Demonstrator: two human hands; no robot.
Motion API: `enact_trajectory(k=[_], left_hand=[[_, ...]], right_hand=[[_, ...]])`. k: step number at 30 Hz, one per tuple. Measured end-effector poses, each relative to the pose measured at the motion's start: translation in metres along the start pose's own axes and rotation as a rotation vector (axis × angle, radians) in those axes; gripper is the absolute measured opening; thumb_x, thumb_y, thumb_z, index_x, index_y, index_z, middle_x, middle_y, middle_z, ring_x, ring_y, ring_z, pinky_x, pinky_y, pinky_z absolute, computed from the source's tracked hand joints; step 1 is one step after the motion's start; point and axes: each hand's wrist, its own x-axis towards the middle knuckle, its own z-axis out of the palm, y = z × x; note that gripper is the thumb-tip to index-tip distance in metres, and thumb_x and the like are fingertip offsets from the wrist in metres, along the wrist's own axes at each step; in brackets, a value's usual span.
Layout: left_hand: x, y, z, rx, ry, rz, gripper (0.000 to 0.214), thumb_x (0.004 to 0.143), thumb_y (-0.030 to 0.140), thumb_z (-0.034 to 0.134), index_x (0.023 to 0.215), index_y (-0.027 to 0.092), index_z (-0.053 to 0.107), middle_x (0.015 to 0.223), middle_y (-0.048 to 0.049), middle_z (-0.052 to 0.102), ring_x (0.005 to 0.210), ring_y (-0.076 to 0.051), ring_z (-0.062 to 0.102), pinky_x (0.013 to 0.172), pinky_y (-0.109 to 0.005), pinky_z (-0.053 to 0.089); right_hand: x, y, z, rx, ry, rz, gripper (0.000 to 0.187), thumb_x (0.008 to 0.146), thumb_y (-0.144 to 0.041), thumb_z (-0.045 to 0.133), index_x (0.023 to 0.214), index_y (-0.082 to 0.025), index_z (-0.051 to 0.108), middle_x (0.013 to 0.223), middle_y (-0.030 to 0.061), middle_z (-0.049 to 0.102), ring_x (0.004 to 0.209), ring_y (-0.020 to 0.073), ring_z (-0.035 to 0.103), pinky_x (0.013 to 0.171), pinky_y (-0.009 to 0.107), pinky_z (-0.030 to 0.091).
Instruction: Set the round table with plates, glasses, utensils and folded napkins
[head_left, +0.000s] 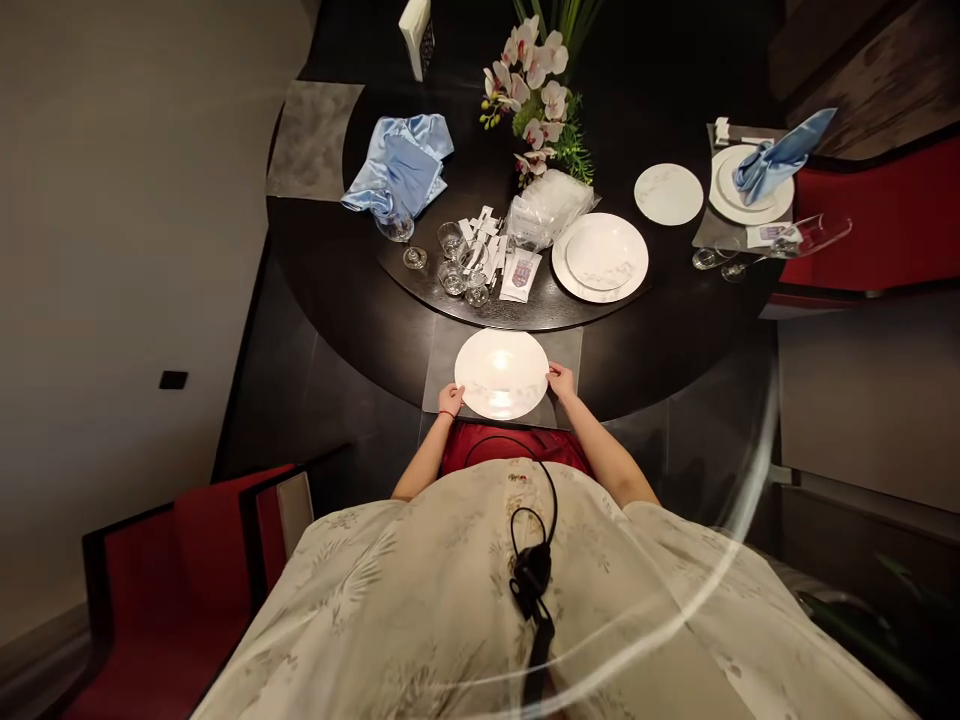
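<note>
A large white plate (501,372) with a faint grey pattern lies over the grey placemat (442,345) at the table's near edge, bright with reflected light. My left hand (451,399), with a thin band at the wrist, pinches the plate's lower left rim. On the opposite side, my right hand (560,381) has its fingers closed on the right rim. Whether the plate rests fully on the mat or is slightly raised, I cannot tell.
Beyond the plate, the raised turntable (540,318) carries stacked plates (606,252), small glasses (451,276), white packets (520,275), blue napkins (409,160) and orchids (532,70). A set place with a folded napkin (780,160) is at right. Red chairs (187,560) stand around.
</note>
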Motion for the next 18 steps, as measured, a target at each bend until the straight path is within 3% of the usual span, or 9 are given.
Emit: enact_trajectory(k=[4, 7, 10, 12, 14, 18], left_hand=[[-0.004, 0.004, -0.009, 0.266, -0.021, 0.088, 0.027, 0.076, 0.039, 0.066, 0.061, 0.021, 0.052, 0.053, 0.0027, 0.059, 0.069, -0.017, 0.067, 0.071, -0.025, 0.05], [-0.007, 0.009, -0.01, 0.356, -0.054, 0.094, 0.03, 0.074, 0.042, 0.065, 0.057, 0.021, 0.05, 0.054, 0.0017, 0.062, 0.069, -0.017, 0.065, 0.072, -0.025, 0.048], [-0.011, 0.018, -0.01, 0.345, -0.075, 0.057, 0.035, 0.069, 0.045, 0.068, 0.052, 0.021, 0.049, 0.049, 0.001, 0.06, 0.061, -0.017, 0.062, 0.069, -0.026, 0.048], [-0.015, 0.022, -0.011, 0.35, -0.09, 0.05, 0.039, 0.068, 0.051, 0.068, 0.049, 0.021, 0.051, 0.047, -0.0005, 0.059, 0.057, -0.017, 0.06, 0.066, -0.026, 0.048], [-0.021, 0.021, -0.012, 0.364, -0.098, 0.011, 0.045, 0.071, 0.059, 0.063, 0.047, 0.021, 0.053, 0.046, -0.0027, 0.059, 0.055, -0.017, 0.06, 0.064, -0.027, 0.049], [-0.032, 0.004, -0.011, 0.377, 0.02, -0.158, 0.059, 0.079, 0.071, 0.046, 0.048, 0.022, 0.057, 0.048, -0.0068, 0.061, 0.056, -0.022, 0.064, 0.065, -0.033, 0.052]], right_hand=[[0.009, -0.007, -0.006, -0.024, 0.072, 0.067, 0.04, 0.064, -0.01, 0.051, 0.098, -0.012, 0.072, 0.084, 0.004, 0.073, 0.075, 0.0137, 0.063, 0.073, 0.022, 0.05], [0.012, -0.016, -0.012, -0.038, 0.002, 0.17, 0.033, 0.067, -0.008, 0.055, 0.095, -0.015, 0.072, 0.08, 0.0023, 0.072, 0.072, 0.0125, 0.064, 0.069, 0.02, 0.051], [0.029, -0.03, -0.032, -0.04, -0.114, 0.265, 0.016, 0.068, -0.007, 0.065, 0.082, -0.014, 0.071, 0.067, 0.0016, 0.068, 0.057, 0.0107, 0.06, 0.058, 0.021, 0.051], [0.055, -0.043, -0.06, -0.026, -0.145, 0.286, 0.007, 0.07, -0.01, 0.07, 0.075, -0.013, 0.069, 0.061, 0.002, 0.066, 0.049, 0.0091, 0.057, 0.052, 0.02, 0.05], [0.089, -0.06, -0.097, -0.018, -0.097, 0.282, 0.005, 0.075, -0.016, 0.071, 0.075, -0.013, 0.067, 0.06, 0.0025, 0.065, 0.047, 0.008, 0.055, 0.049, 0.019, 0.049], [0.163, -0.092, -0.175, -0.159, 0.202, 0.22, 0.025, 0.08, -0.035, 0.073, 0.091, -0.014, 0.065, 0.073, 0.0077, 0.069, 0.054, 0.0132, 0.061, 0.053, 0.024, 0.053]])
